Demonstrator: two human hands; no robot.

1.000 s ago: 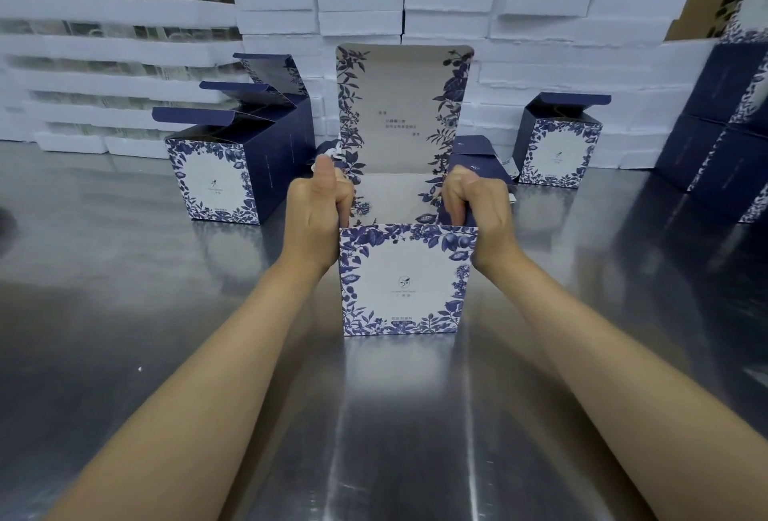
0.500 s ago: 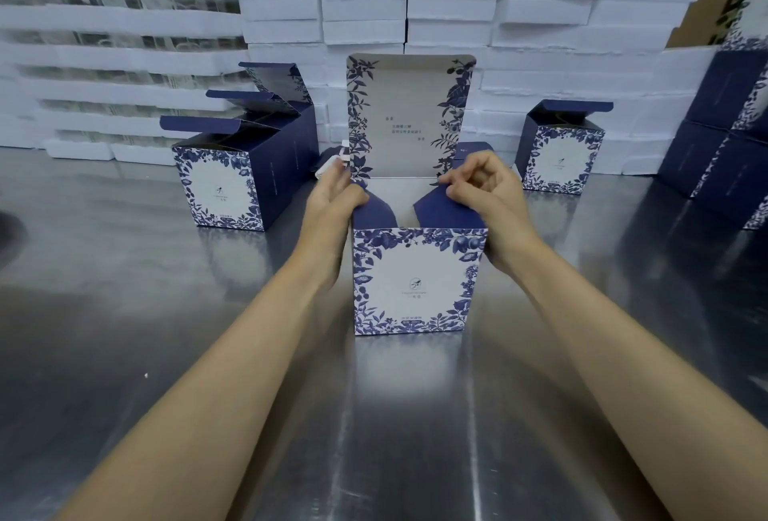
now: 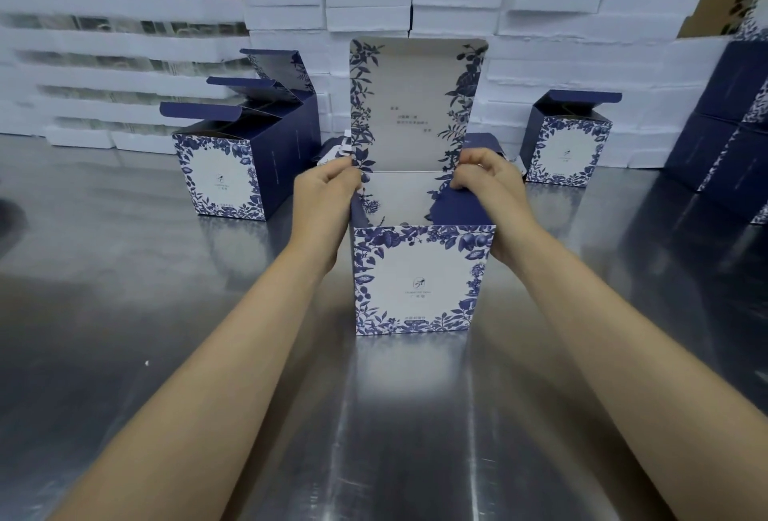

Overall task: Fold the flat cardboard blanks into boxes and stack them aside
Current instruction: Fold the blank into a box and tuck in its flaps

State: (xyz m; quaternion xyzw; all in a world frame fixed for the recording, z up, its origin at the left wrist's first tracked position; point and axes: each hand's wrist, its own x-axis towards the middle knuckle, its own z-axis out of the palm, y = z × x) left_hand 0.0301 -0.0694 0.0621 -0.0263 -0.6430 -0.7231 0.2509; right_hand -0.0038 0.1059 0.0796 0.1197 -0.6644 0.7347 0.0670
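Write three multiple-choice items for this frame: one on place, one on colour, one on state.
1. The lone box stands where from the held box? A behind, right; B in front; C on top.
2. The side flap under the right hand is: A red; B navy; C green.
3. The held box's lid is: A tucked shut; B torn off; C upright.
Key: A, it sits farther back, right of the right hand; B, the flap is dark blue; C, the lid stands above the open top.
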